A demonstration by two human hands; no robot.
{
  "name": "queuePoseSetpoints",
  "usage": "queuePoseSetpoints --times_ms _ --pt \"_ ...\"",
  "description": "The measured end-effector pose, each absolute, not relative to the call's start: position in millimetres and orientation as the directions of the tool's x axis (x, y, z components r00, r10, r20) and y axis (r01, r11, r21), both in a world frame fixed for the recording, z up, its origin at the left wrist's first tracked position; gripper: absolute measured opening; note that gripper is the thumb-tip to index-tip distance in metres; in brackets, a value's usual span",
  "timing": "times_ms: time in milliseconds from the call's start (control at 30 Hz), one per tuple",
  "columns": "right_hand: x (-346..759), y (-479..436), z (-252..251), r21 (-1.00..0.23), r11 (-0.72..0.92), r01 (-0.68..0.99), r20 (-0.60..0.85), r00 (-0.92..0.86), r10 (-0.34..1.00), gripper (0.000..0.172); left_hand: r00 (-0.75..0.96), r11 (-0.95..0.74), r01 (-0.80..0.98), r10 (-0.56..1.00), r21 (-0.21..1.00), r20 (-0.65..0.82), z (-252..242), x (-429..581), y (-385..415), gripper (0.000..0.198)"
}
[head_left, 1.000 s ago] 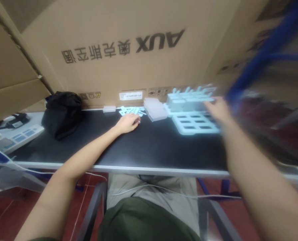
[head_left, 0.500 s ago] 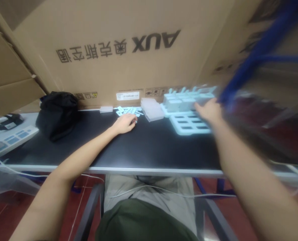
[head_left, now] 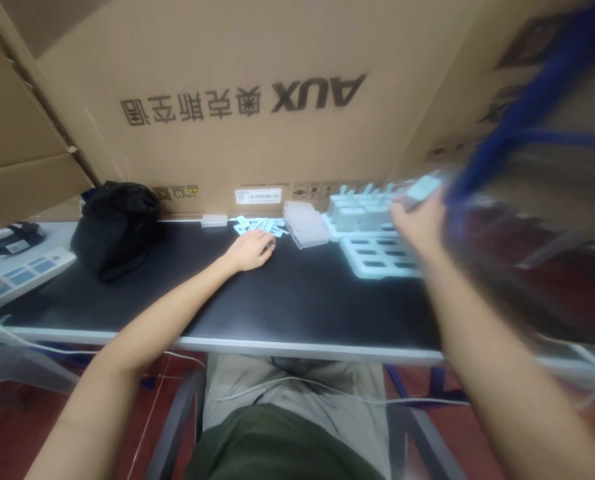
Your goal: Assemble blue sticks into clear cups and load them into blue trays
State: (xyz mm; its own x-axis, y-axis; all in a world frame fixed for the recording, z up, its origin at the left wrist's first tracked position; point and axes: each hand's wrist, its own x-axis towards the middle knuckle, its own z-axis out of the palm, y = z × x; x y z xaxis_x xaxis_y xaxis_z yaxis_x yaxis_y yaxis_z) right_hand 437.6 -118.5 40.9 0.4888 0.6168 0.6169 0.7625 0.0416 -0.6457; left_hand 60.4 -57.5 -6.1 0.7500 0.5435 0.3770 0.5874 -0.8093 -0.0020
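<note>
My right hand (head_left: 420,220) is raised at the right end of a light-blue ice pop mold set, its fingers closed round a light-blue ice pop mold (head_left: 424,189). The set's blocks (head_left: 355,213) stand in a row with stick-like handles pointing up. In front of them lies a light-blue frame (head_left: 377,257) with rectangular openings. My left hand (head_left: 251,250) rests on the table with curled fingers, beside a pile of small light-blue pieces (head_left: 262,225). Whatever its fingertips hold is too small to make out.
A translucent plastic box (head_left: 305,225) stands between the pile and the molds. A smaller clear case (head_left: 214,221), a black bag (head_left: 115,230) and a power strip (head_left: 30,277) are to the left. A large cardboard box (head_left: 227,147) backs the table; a blue metal frame (head_left: 517,107) rises at right.
My right hand has lifted slightly at the end of the mold row, and a light-blue mold now shows above its fingers. My left hand stays beside the pile. The view has shifted a little.
</note>
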Motion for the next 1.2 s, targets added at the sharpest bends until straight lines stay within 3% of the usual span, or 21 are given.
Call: queuePoseSetpoints --times_ms 67,167,233,333,433,533,733,833,933,1033,1200 --pt "413.9 -119.0 39.1 -0.494 0.22 0.841 0.669 0.207 0.714 0.044 0.723 -0.82 0.569 0.533 0.059 0.44 -3.6 60.4 -61.5 0.034" --pt "367.9 -123.9 31.1 -0.281 0.424 0.861 0.575 -0.203 0.792 0.034 0.68 -0.863 0.481 0.478 0.154 0.557 -4.1 62.1 -67.1 0.049" --pt "336.1 -131.2 24.5 -0.201 0.516 0.832 0.502 -0.365 0.784 0.032 0.648 -0.899 0.405 0.412 0.168 0.64 -7.6 64.5 -70.2 0.057" --pt "301.3 -144.9 18.6 -0.004 0.593 0.805 0.386 -0.546 0.744 0.034 0.667 -0.945 0.311 0.291 0.099 0.686 -12.9 68.6 -75.1 0.055" --pt "290.4 -154.6 20.1 0.132 0.55 0.825 0.347 -0.558 0.754 0.035 0.722 -0.962 0.272 0.226 0.033 0.654 -12.8 71.2 -79.2 0.047" --pt "295.0 -156.1 25.3 0.176 0.457 0.872 0.34 -0.489 0.803 0.038 0.688 -0.959 0.284 0.219 0.021 0.692 -8.2 71.4 -78.1 0.039" --pt "308.7 -147.1 30.2 0.117 0.28 0.953 0.356 -0.303 0.884 0.039 0.484 -0.939 0.335 0.246 0.082 0.84 -2.6 60.5 -57.0 0.031" --pt "313.4 -144.1 30.9 0.081 0.238 0.968 0.372 -0.251 0.894 0.038 0.408 -0.893 0.421 0.342 0.158 0.847 -4.3 49.4 -42.5 0.025" --pt "315.0 -145.0 33.1 0.014 0.238 0.971 0.399 -0.224 0.889 0.041 0.398 -0.778 0.584 0.522 0.23 0.754 -7.5 37.2 -30.0 0.018" --pt "312.9 -150.6 35.6 -0.036 0.255 0.966 0.411 -0.218 0.885 0.055 0.451 -0.659 0.725 0.672 0.198 0.587 -11.5 28.5 -21.6 0.016" --pt "299.5 -155.3 40.3 0.066 0.284 0.956 0.331 -0.29 0.898 0.062 0.491 -0.61 0.784 0.721 0.113 0.489 -17.9 27.0 -14.7 0.022"
